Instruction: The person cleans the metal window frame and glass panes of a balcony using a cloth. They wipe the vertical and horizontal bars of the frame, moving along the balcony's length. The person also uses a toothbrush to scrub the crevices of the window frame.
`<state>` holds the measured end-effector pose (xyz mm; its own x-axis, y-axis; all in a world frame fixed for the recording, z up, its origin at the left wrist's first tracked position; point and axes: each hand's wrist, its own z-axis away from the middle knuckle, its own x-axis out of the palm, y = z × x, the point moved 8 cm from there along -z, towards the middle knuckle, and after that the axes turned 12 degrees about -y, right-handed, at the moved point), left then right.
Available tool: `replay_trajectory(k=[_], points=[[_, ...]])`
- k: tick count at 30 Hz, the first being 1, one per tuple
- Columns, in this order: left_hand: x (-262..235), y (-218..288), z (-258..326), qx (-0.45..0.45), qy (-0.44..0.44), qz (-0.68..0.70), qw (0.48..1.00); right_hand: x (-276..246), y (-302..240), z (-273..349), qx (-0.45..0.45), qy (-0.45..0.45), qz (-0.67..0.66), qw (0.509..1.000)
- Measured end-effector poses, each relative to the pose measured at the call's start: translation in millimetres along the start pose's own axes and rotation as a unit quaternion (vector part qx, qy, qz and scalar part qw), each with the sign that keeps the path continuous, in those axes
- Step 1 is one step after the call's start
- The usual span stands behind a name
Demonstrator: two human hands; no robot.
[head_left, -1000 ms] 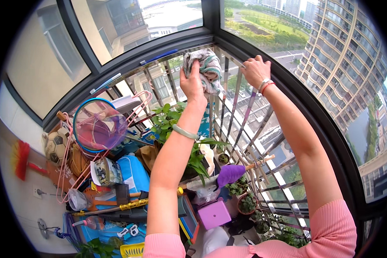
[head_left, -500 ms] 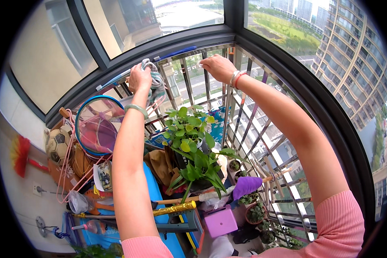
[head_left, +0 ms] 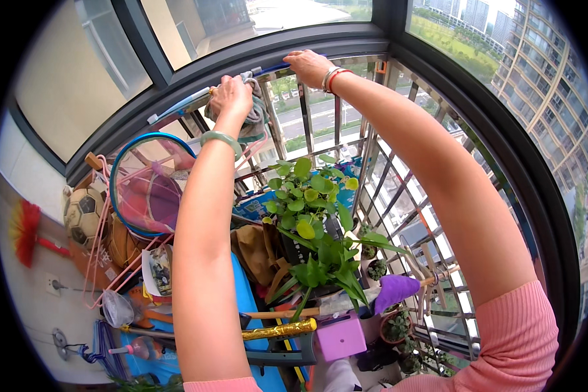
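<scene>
At the top of the metal railing point(head_left: 304, 124), my left hand point(head_left: 232, 98) is closed on a bunched grey-green cloth point(head_left: 256, 108), whose folds hang down on its right. My right hand point(head_left: 309, 68) is farther right along the ledge, its fingers bent over the right end of a dark blue rod point(head_left: 274, 68). What lies under those fingers is partly hidden. A pale blue and white stick point(head_left: 179, 106) slants along the ledge left of my left hand. Below the cloth, a pink wire hanger point(head_left: 258, 145) shows.
Leafy potted plants point(head_left: 313, 196) stand below my hands. To the left are a blue-rimmed net point(head_left: 111, 186), a football point(head_left: 83, 217) and a red-yellow brush point(head_left: 25, 232). Lower down are a gold-wrapped pole point(head_left: 281, 329), a purple stool point(head_left: 342, 336) and a purple cloth point(head_left: 396, 291). Dark window frames point(head_left: 294, 51) edge the ledge.
My right hand has moved up onto the blue rod at the ledge, from in front of the bars. My left hand stays on the cloth. The view has shifted slightly.
</scene>
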<state>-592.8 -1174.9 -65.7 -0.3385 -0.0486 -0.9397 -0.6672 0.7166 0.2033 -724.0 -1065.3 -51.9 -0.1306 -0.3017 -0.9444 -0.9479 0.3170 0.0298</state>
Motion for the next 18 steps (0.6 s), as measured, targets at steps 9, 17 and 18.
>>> replay_trajectory(k=[9,17,18], points=[[-5.4,-11.2,1.8,0.001,0.01,-0.008,1.0,8.3,-10.7,-10.4,0.029,0.058,0.051,0.997],[-2.2,-11.9,2.3,0.015,0.033,0.019,0.999,11.3,8.5,-17.8,0.003,0.042,0.005,0.999],[-0.3,-11.7,2.1,0.016,0.031,0.027,0.999,6.3,11.4,-10.7,-0.023,0.065,-0.017,0.997]])
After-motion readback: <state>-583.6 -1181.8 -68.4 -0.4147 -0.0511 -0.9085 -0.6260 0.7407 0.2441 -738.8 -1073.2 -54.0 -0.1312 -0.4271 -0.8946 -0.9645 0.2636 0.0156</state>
